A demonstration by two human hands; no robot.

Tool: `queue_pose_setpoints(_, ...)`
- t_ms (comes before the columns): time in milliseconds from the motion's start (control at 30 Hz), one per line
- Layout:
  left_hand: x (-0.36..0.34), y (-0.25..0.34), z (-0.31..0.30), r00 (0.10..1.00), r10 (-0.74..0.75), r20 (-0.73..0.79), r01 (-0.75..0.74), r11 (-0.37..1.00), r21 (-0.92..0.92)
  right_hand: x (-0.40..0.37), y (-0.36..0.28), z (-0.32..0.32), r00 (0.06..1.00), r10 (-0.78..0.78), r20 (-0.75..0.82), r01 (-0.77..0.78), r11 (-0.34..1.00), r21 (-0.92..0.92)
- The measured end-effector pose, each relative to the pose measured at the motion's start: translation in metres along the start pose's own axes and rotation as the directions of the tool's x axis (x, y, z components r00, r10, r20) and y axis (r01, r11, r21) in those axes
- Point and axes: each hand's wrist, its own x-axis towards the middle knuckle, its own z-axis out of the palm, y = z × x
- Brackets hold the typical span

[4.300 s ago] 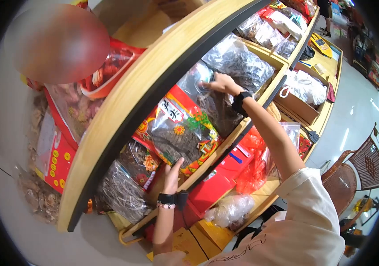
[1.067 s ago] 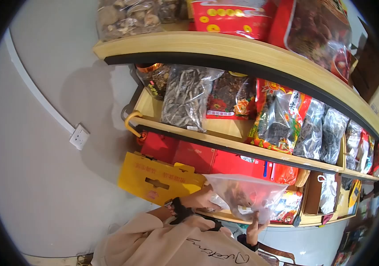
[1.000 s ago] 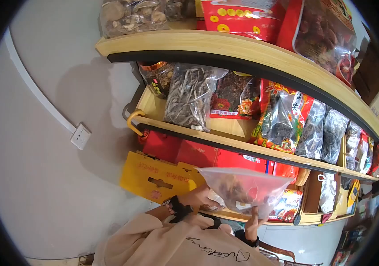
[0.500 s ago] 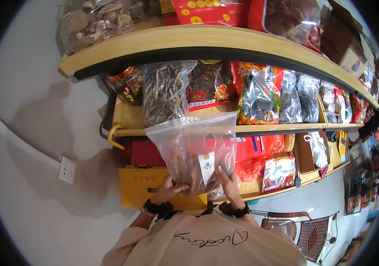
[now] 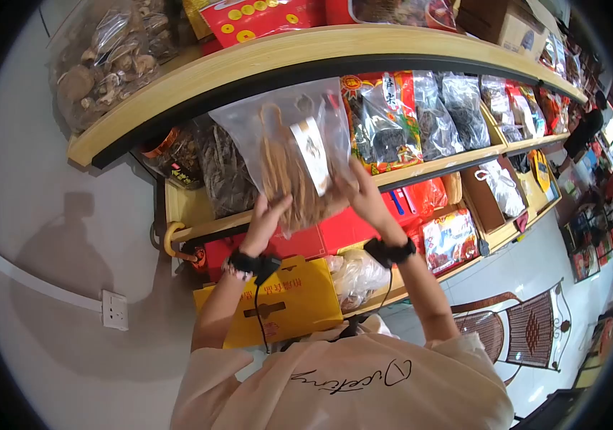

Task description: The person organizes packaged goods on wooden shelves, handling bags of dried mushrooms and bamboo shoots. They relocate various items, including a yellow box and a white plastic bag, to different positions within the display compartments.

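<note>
Between my hands is a clear plastic bag [image 5: 278, 161] of brown, dried strips, with a white paper label [image 5: 311, 154] on its front. My left hand [image 5: 265, 223] grips the bag's lower left side, thumb on the front. At its lower right, my right hand [image 5: 364, 199] is closed on the edge. The bag is upright before the middle shelf and hides part of what stands there. Left of it is a bag of dark dried pieces [image 5: 222, 172]; to the right stands a red and green printed packet [image 5: 389, 122].
The upper shelf board [image 5: 306, 50] juts out just above the bag. A yellow box [image 5: 285, 304] and a clear plastic bundle [image 5: 357, 276] are below my hands. A yellow curved handle [image 5: 172, 240] sticks out at the left. A woven chair [image 5: 529, 330] stands right.
Both my hands have lifted the bag up and forward, from in front of the lower shelf to the middle shelf. The view has shifted and turned a little.
</note>
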Motion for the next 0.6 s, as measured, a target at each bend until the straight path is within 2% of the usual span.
queue_pose_setpoints(33,0.016,-0.001,-0.003,1.0,0.02,0.009,-0.02,1.0,0.006,0.016,-0.012,-0.005,0.997,-0.082,-0.004,0.082,0.996,0.03)
queue_pose_setpoints(100,0.044,0.012,0.005,0.989,0.146,-0.035,-0.145,0.989,0.017,0.048,-0.01,-0.005,0.991,-0.129,-0.032,0.133,0.969,0.208)
queue_pose_setpoints(167,0.081,0.01,-0.003,0.989,0.143,-0.046,-0.144,0.99,-0.006,0.08,0.007,-0.003,0.998,-0.057,0.006,0.05,0.924,0.379)
queue_pose_setpoints(200,0.108,-0.003,-0.019,0.993,0.103,-0.052,-0.096,0.988,0.121,0.095,0.038,0.003,0.998,-0.055,0.006,0.049,0.922,0.383)
queue_pose_setpoints(233,0.121,-0.01,-0.027,0.996,0.064,-0.064,-0.047,0.969,0.244,0.108,0.081,0.012,0.997,-0.061,0.052,0.043,0.957,0.288)
queue_pose_setpoints(267,0.116,-0.003,-0.023,0.988,0.05,-0.143,-0.012,0.968,0.25,0.116,0.103,0.015,0.993,-0.065,0.098,0.046,0.981,0.188)
queue_pose_setpoints(300,0.113,-0.001,-0.019,0.988,0.062,-0.142,-0.024,0.967,0.255,0.105,0.085,0.01,0.994,-0.03,0.105,0.022,0.996,0.082)
queue_pose_setpoints(367,0.099,-0.004,-0.015,0.969,0.169,-0.182,-0.056,0.863,0.502,0.102,0.097,0.011,0.983,0.139,0.116,-0.131,0.989,-0.076)
queue_pose_setpoints(400,0.089,-0.005,-0.01,0.976,0.16,-0.144,-0.062,0.849,0.525,0.096,0.093,0.01,0.978,0.118,0.173,-0.123,0.992,0.023)
queue_pose_setpoints(433,0.081,-0.018,-0.013,0.978,0.149,-0.144,-0.051,0.848,0.528,0.092,0.111,0.016,0.976,0.129,0.174,-0.135,0.99,0.027)
queue_pose_setpoints(500,0.087,-0.031,-0.016,0.981,0.181,0.073,-0.184,0.737,0.65,0.109,0.137,0.022,0.975,-0.008,0.221,-0.034,0.982,0.188)
queue_pose_setpoints(533,0.082,-0.019,-0.006,0.989,0.145,0.04,-0.134,0.725,0.676,0.11,0.127,0.026,0.989,-0.05,0.137,0.027,0.986,0.167)
queue_pose_setpoints(567,0.073,-0.009,0.004,0.995,0.103,0.003,-0.076,0.71,0.7,0.114,0.118,0.025,0.99,-0.06,0.129,0.037,0.985,0.171)
queue_pose_setpoints(600,0.069,-0.001,0.009,0.997,0.077,-0.013,-0.042,0.673,0.738,0.119,0.115,0.024,0.979,0.083,0.186,-0.101,0.991,0.088)
